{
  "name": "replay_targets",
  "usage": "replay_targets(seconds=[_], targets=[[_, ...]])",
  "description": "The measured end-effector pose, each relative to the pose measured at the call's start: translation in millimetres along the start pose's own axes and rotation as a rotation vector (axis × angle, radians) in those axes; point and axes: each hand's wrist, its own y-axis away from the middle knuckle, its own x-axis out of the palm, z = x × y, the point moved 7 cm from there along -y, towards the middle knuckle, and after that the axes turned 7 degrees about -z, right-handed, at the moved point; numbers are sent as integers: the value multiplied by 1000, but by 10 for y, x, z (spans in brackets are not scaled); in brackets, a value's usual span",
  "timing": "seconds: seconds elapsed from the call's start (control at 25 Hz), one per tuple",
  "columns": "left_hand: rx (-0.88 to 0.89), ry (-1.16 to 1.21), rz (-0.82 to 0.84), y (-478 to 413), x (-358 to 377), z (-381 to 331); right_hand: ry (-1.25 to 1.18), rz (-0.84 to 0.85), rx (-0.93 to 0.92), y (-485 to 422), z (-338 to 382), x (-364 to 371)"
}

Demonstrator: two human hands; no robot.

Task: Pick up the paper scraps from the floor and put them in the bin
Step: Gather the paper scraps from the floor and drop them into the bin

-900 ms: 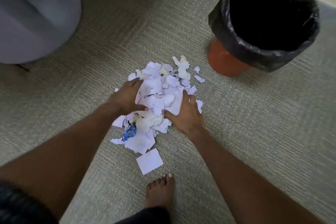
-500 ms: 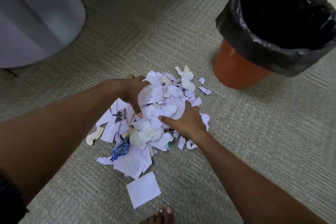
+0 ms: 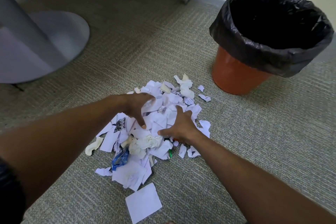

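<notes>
Mostly the scraps [image 3: 160, 120] lie in one loose heap on the carpet [image 3: 263, 142], in the middle of the view, white and pale lilac pieces, some flat and some crumpled. Among them there is a blue wrapper [image 3: 120, 159] on the near left side of the heap, a small printed black-and-white piece [image 3: 120, 124] at the left edge, and a crumpled tissue [image 3: 145, 143] near the centre. One square sheet [image 3: 143, 202] lies flat and apart, just in front of the heap. A few small bits are scattered at the far right side, toward the bin. The left hand [image 3: 136, 108] is on the far left part of the heap with fingers spread and curled down into the paper; the right hand [image 3: 180, 126] presses on the right side, fingers also spread. Both hands are open on the scraps, they do not yet enclose any piece. The bin [image 3: 236, 76] stands upright at the far right, well apart from the hands; it is orange and has a black liner [image 3: 272, 56] folded over its rim. At the far left a grey round base [image 3: 60, 31] rests on the carpet.
</notes>
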Motion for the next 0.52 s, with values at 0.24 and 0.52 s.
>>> replay_targets(seconds=[0.24, 0.52], targets=[[47, 113, -102, 96, 105, -167, -77, -58, -46, -44, 71, 42], [43, 359, -370, 243, 220, -252, -207, -61, -128, 28, 165, 31]])
